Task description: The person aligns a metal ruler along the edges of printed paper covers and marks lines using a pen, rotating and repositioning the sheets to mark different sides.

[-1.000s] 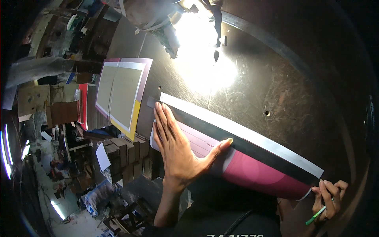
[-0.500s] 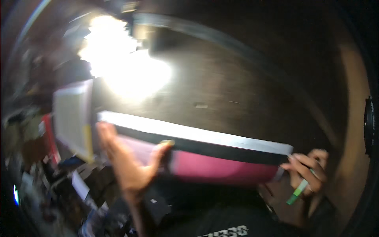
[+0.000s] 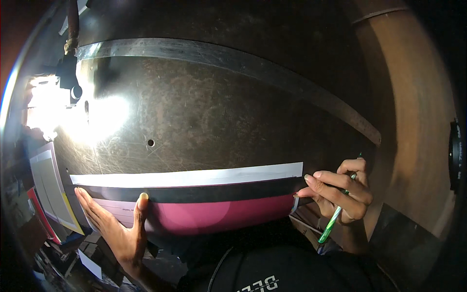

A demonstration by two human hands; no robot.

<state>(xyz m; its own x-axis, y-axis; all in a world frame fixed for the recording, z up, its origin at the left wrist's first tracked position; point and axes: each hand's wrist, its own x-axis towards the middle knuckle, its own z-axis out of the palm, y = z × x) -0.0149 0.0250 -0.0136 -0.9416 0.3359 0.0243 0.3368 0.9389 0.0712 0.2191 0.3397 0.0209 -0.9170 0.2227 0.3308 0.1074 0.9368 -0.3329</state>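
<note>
A long pink cover [image 3: 204, 214] lies along the near edge of the dark table, with a black strip [image 3: 219, 191] and a white paper strip [image 3: 194, 178] running along its far side. My left hand [image 3: 119, 233] rests on its left part, thumb spread away from the fingers, the fingertips by the black strip. At the right end, my right hand [image 3: 343, 190] has thumb and forefinger at the strip's corner. A green-and-white striped pen [image 3: 332, 223] is held in that same hand, its tip pointing up past the knuckles. The cover's near edge drops out of sight by my dark shirt.
A long flat metal bar [image 3: 219, 56] curves across the far table. Near a bright lamp glare [image 3: 104, 117] stands a black fixture [image 3: 68, 78]. Stacked boards or covers [image 3: 53, 187] are at the left. A small round hole [image 3: 151, 143] pierces the tabletop.
The cover with its strips slanted down to the right before; now it lies nearly level. Both hands appear further left in the picture, still at its two ends. The view has steadied from blur.
</note>
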